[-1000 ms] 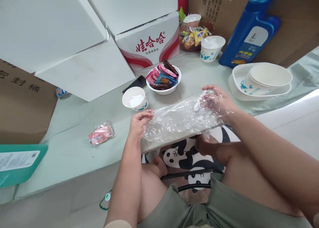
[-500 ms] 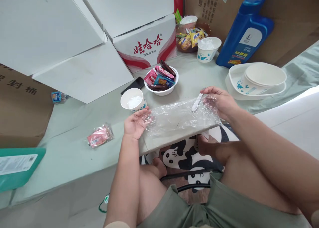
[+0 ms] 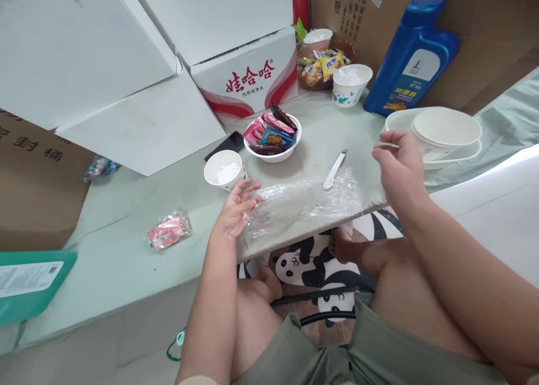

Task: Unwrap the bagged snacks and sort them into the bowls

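A clear plastic bag (image 3: 290, 201) lies spread along the table's front edge. My left hand (image 3: 236, 210) is at its left end, with the thin plastic between thumb and fingers. My right hand (image 3: 400, 169) is raised off the bag, its fingers loosely curved and apart, with nothing seen in them. Behind that hand are stacked white paper bowls (image 3: 448, 128) in a white tray (image 3: 474, 149). A small white-handled knife (image 3: 335, 170) lies at the bag's right part. Just beyond my left fingers stands a paper bowl (image 3: 225, 169) with white plastic inside.
A white bowl (image 3: 275, 156) of wrapped snacks and a dark phone (image 3: 225, 145) are farther back. A pink packet (image 3: 169, 231) lies left. Behind are another paper bowl (image 3: 351, 87), a snack basket (image 3: 320, 82), a blue bottle (image 3: 415, 56) and a white carton (image 3: 252, 76).
My right hand has let go of the bag's right end and moved right, toward the stacked bowls. The bag has settled on the table. My left hand stays near its place.
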